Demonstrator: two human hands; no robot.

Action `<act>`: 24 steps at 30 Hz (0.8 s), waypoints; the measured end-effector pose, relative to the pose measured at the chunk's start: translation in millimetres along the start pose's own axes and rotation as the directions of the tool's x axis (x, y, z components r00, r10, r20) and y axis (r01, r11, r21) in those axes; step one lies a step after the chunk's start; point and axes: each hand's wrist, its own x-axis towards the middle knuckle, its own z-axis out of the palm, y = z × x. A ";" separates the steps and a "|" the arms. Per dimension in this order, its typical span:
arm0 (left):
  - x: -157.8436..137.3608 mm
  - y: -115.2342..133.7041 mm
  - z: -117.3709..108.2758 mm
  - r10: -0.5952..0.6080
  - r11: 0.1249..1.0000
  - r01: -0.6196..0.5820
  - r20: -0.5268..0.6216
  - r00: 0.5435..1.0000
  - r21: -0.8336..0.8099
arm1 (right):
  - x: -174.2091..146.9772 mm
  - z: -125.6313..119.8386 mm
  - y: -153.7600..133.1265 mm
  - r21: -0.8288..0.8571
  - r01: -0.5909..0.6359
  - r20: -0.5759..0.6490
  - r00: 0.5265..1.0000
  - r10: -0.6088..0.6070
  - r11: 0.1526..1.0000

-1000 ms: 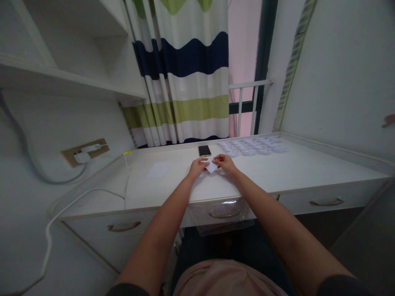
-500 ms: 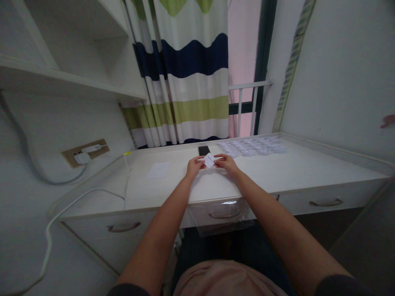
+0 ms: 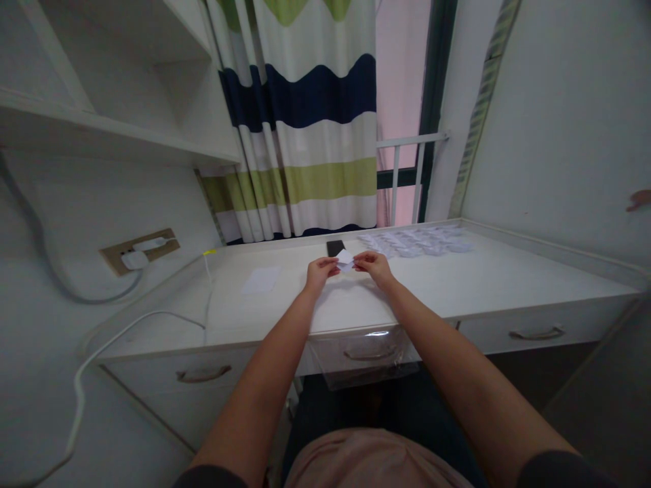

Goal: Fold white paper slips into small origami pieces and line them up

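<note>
Between my two hands is a small folded piece of white paper (image 3: pixel 344 259), held a little above the desk. My left hand (image 3: pixel 320 272) pinches its left corner, fingers closed. On the other side my right hand (image 3: pixel 373 267) grips the right corner between thumb and fingers. The paper looks bent, with its upper part raised and a lower flap showing beneath. Just behind it lies a flat black object (image 3: pixel 335 248), partly covered by the paper. Many small folded white paper pieces (image 3: pixel 417 241) sit in rows at the back of the desk, to the right.
A flat white sheet (image 3: pixel 261 280) lies on the left of the white desk (image 3: pixel 483 271). A white cable (image 3: pixel 152 314) runs over the left edge from the wall socket (image 3: pixel 140 252). Clear plastic (image 3: pixel 366 352) hangs over the middle drawer. Behind hangs a striped curtain (image 3: pixel 315 95).
The paper between my hands has turned from a flat diamond into a bent shape with a raised top part. Both hands have stayed nearly in place.
</note>
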 end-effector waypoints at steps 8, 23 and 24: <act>-0.6 0.4 -5.3 -0.060 0.998 0.061 0.040 0.997 -0.031 | -3.5 -1.9 -1.0 0.032 -0.074 0.142 0.988 0.068 0.997; -3.0 -0.2 -4.8 -0.234 0.971 0.235 0.044 0.971 -0.042 | 3.5 -0.4 6.9 -0.111 -0.032 0.165 0.985 0.051 0.993; -2.9 -1.0 -5.1 -0.233 0.971 0.234 0.039 0.972 -0.040 | 2.9 -0.1 6.7 -0.118 -0.027 0.169 0.984 0.047 0.993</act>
